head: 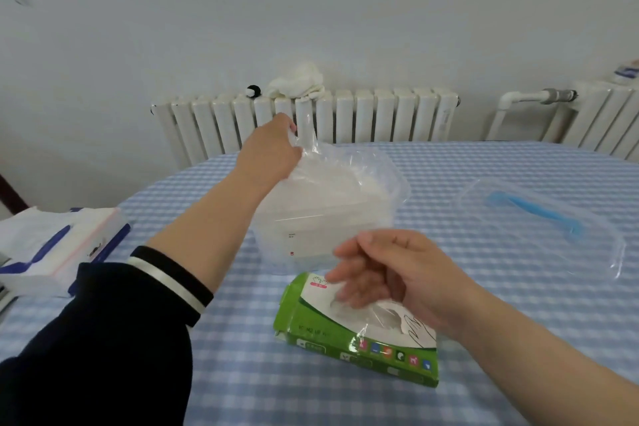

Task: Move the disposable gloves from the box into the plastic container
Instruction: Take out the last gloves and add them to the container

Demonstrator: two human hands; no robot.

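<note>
Container (332, 218): clear plastic, on the checked table (484, 339), a heap of gloves (340, 175) inside. Left hand (273, 150): at the container's far left rim, grip pinching a clear glove. Box (349, 339): green, just in front of the container, film poking from its slot. Right hand (387, 273): above the box, blurred, fingers loosely curled, grip state unclear. Lid (539, 221): right of the container.

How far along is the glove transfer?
Partway. The container is open, lid set aside, gloves already piled inside. The left hand holds a glove over it; the right hand reaches into the box. How many remain is hidden.
</note>
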